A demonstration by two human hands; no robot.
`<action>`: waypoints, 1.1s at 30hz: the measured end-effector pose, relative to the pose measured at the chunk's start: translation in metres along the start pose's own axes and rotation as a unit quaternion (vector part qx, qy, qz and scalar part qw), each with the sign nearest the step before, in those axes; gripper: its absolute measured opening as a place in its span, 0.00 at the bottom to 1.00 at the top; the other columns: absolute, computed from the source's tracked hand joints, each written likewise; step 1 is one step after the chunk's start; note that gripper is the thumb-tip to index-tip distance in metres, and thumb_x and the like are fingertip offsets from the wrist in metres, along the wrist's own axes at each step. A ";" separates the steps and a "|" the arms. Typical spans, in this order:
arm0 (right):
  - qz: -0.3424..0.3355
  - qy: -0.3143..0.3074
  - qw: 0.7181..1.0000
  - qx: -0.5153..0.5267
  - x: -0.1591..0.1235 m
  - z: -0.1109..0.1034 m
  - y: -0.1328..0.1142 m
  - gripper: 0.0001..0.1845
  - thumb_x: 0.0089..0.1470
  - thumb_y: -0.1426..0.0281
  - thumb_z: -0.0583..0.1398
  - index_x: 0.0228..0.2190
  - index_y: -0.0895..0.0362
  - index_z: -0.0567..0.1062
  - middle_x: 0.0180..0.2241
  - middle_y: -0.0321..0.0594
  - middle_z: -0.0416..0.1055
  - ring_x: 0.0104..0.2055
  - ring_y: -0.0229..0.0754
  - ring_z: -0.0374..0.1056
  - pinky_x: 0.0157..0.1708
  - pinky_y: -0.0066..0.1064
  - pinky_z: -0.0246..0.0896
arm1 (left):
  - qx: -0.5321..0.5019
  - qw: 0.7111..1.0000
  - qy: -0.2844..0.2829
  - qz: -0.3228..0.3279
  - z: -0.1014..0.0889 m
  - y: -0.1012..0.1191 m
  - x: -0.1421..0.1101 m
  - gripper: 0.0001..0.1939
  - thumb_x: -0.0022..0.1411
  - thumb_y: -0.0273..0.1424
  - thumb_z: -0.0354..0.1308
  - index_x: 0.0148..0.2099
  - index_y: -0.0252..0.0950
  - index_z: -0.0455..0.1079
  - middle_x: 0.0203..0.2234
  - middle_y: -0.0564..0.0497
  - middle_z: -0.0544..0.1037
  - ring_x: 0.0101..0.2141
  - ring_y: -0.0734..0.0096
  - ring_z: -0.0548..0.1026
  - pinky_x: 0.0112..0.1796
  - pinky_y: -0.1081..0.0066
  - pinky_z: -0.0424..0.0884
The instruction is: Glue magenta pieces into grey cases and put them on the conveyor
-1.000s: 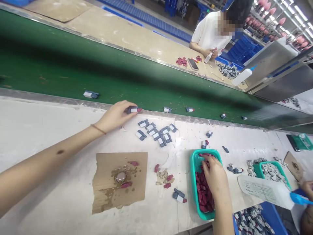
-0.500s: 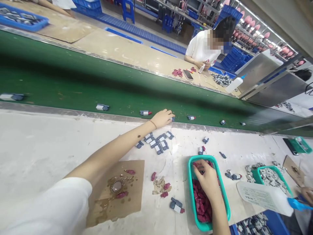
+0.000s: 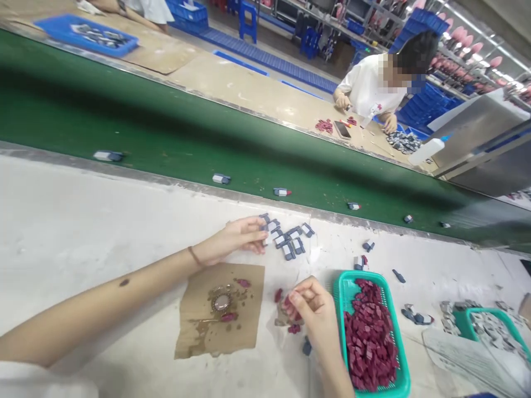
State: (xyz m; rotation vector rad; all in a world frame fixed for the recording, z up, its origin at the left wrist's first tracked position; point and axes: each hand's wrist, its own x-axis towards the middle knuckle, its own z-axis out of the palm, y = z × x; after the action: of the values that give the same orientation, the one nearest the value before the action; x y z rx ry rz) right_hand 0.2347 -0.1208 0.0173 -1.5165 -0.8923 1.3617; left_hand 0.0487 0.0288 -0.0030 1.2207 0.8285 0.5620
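My left hand [image 3: 236, 240] is at the left edge of a group of blue-and-white plastic pieces [image 3: 288, 251]. Its thumb and fingers close on one such piece, mostly hidden by the hand. Between the fingertips of my right hand [image 3: 317, 315] is a small dark red piece [image 3: 287, 303], partly covered, above a wet patch with a few loose red pieces [image 3: 294, 328]. Just right of that hand stands a green basket [image 3: 404, 354] full of dark red pieces. A stained cardboard sheet [image 3: 244, 348] with a round metal-rimmed dish [image 3: 221, 302] lies below my left hand.
A green conveyor belt [image 3: 174, 149] crosses ahead, carrying several spaced pieces [image 3: 221, 178]. At right are a plastic bottle [image 3: 452, 354] and a second green basket [image 3: 470, 326] of pale pieces. Across the belt a co-worker [image 3: 373, 83] handles parts near a blue tray [image 3: 58, 27].
My left hand first set a red-tipped piece on the belt, then took a blue-and-white one off it and came back. My right hand left the green basket, moving left with a red piece.
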 end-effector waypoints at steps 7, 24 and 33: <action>-0.050 -0.097 0.981 -0.160 0.017 0.057 0.023 0.13 0.54 0.59 0.61 0.25 0.54 0.67 0.16 0.28 0.64 0.19 0.35 0.59 0.20 0.25 0.53 | -0.146 0.968 0.165 -0.120 -0.024 -0.021 -0.074 0.26 0.46 0.44 0.71 0.41 0.33 0.69 0.20 0.57 0.72 0.19 0.77 0.65 0.22 0.77 0.60; -0.380 -0.152 0.787 -0.462 0.022 0.089 0.036 0.14 0.59 0.79 0.48 0.25 0.54 0.64 0.23 0.36 0.64 0.22 0.39 0.59 0.22 0.28 0.52 | -0.027 0.989 0.144 0.026 -0.016 -0.051 -0.106 0.14 0.62 0.39 0.59 0.46 0.36 0.69 0.44 0.41 0.80 0.48 0.56 0.76 0.46 0.61 0.75; -0.303 -0.169 0.820 -0.454 0.020 0.091 0.032 0.12 0.59 0.77 0.48 0.26 0.54 0.64 0.23 0.37 0.66 0.23 0.39 0.60 0.22 0.29 0.51 | 0.072 0.983 0.153 0.075 -0.014 -0.060 -0.111 0.09 0.67 0.36 0.52 0.46 0.37 0.65 0.47 0.40 0.78 0.52 0.56 0.74 0.49 0.59 0.74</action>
State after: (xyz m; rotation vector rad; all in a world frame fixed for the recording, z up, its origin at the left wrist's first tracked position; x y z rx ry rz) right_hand 0.1455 -0.1000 -0.0202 -1.4064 -2.2603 0.7206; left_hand -0.0316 -0.0640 -0.0349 1.3561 1.0568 0.8385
